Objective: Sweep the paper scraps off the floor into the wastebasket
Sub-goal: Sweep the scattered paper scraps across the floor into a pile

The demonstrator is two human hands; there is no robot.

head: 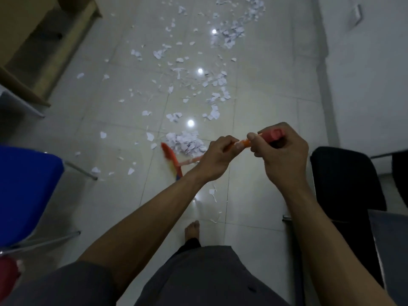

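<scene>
Your left hand (212, 160) and right hand (283, 155) both grip the orange plastic broom handle (244, 143), fingers curled round it. Its long axis slopes down-left to the red bristle head (169, 154), just beside the heaped white paper scraps (187, 143) on the pale tiled floor (110, 151). Your left hand is nearer. No wastebasket shows.

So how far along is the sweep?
Done: one small pile gathered beside the broom head. In hand: left hand and right hand both grip the broom handle. Left: most scraps lie scattered across the floor; no wastebasket in view.
</scene>
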